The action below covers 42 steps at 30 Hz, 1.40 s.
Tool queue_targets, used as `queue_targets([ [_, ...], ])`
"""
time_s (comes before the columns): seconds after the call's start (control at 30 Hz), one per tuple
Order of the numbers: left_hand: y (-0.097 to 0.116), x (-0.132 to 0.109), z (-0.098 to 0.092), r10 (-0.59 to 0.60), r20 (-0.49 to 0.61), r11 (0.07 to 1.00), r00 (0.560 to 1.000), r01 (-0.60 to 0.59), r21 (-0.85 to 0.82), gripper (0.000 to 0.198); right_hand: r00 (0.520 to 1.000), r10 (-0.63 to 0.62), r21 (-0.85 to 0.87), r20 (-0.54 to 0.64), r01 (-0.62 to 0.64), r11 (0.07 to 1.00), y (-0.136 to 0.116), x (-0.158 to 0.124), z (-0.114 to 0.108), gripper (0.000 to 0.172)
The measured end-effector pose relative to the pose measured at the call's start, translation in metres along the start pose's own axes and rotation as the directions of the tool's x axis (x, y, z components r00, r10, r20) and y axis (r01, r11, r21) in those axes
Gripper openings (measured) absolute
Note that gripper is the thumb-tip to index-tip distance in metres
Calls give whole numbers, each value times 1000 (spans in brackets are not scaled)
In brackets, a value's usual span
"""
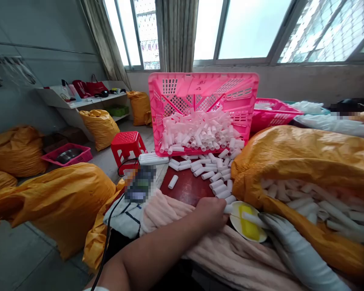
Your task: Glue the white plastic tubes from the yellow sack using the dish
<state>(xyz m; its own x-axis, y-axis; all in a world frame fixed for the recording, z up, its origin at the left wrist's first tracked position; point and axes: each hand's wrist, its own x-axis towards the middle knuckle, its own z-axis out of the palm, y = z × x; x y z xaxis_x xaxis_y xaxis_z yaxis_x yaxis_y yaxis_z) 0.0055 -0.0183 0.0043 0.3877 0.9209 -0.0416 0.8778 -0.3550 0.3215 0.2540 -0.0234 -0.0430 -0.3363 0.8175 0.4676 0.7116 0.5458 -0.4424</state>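
Our left hand is curled shut on one end of a white tube; our gloved right hand pinches its other end, above a round plate bearing a yellow sponge. Loose white tubes lie at 12 o'clock on a red tabletop, before a pink plastic crate; an orange sack sits at 2 o'clock.

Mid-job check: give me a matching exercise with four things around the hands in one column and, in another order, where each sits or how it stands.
1. pink plastic crate
2. yellow pad
3. red plastic stool
4. loose white tubes

A. on the grey floor
B. on a dark red surface
C. tilted up, holding a heap of tubes
D. on a round plate

Pairs: 1-C, 2-D, 3-A, 4-B.
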Motion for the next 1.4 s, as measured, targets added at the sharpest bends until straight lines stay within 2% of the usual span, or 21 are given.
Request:
queue_targets([
  [0.17, 1, 0, -1, -34, 26, 999, 999, 34, -11, 27, 987, -145, -66, 67, 150, 987, -13, -2, -12, 30],
  [0.3, 1, 2, 3, -18, 22, 999, 1000, 19, -42, 26, 976, -187, -160, 113, 204, 966, -33, 0, -22, 26],
  [0.43, -2, 8, 10, -35, 21, 999, 999, 36, -19, 27, 947, -230, -269, 225, 287, 919, -42, -1, -28, 21],
  [0.53, -3, 9, 12, -50, 49, 998, 998, 52, -29, 28, 918, -251, -224, 307, 326, 918, -46, -4, -31, 20],
  [0.6, -2, 8, 9, -65, 56, 997, 996, 68, -38, 29, 929, -266, -76, 257, 294, 953, -49, -3, -29, 20],
  [0.67, -2, 5, 5, -54, 0, 998, 999, 54, -36, 27, 978, -196, 163, 71, 183, 970, -52, 1, -22, 19],
  [0.73, -2, 2, 0, -5, -103, 1000, 995, 2, -24, 22, 992, 12, 413, -124, 41, 910, -56, 7, -13, 17],
  [0.77, -2, 1, -2, 32, -150, 999, 988, -35, -20, 20, 977, 130, 512, -170, -25, 859, -59, 11, -8, 15],
  [0.83, -1, 0, -5, 107, -199, 992, 974, -117, -39, 21, 938, 294, 620, -181, -123, 775, -63, 19, -2, 13],
  [0.9, -2, 0, -4, 169, -204, 977, 964, -191, -93, 21, 930, 321, 632, -180, -141, 762, -66, 24, -1, 15],
  [0.93, -2, 1, -3, 193, -200, 969, 961, -219, -117, 20, 940, 280, 604, -193, -111, 789, -68, 25, -2, 17],
  [1.0, -2, 2, 1, 224, -190, 960, 956, -250, -125, 20, 977, 109, 500, -181, -4, 866, -74, 27, -8, 19],
  [1.07, 0, -1, 3, 237, -214, 964, 948, -257, -72, 22, 990, -18, 402, -139, 73, 913, -81, 29, -15, 19],
  [1.1, 2, -3, 4, 240, -239, 967, 941, -254, -28, 23, 993, -7, 373, -117, 50, 926, -85, 32, -18, 18],
  [1.17, 6, -7, 2, 269, -302, 963, 915, -263, 59, 24, 987, 146, 336, -60, -117, 934, -91, 42, -20, 21],
  [1.23, 10, -11, -2, 284, -280, 958, 917, -258, 124, 20, 958, 286, 280, 8, -277, 919, -95, 52, -17, 33],
  [1.3, 14, -13, -11, 240, -203, 968, 949, -218, 128, 26, 951, 307, 246, 47, -309, 919, -99, 57, -12, 39],
  [1.37, 18, -17, -24, 207, -63, 977, 976, -202, 70, 35, 960, 278, 270, 34, -276, 922, -101, 53, -7, 39],
  [1.4, 19, -20, -30, 218, 25, 976, 976, -218, 22, 37, 964, 266, 278, 18, -261, 925, -100, 47, -6, 37],
])
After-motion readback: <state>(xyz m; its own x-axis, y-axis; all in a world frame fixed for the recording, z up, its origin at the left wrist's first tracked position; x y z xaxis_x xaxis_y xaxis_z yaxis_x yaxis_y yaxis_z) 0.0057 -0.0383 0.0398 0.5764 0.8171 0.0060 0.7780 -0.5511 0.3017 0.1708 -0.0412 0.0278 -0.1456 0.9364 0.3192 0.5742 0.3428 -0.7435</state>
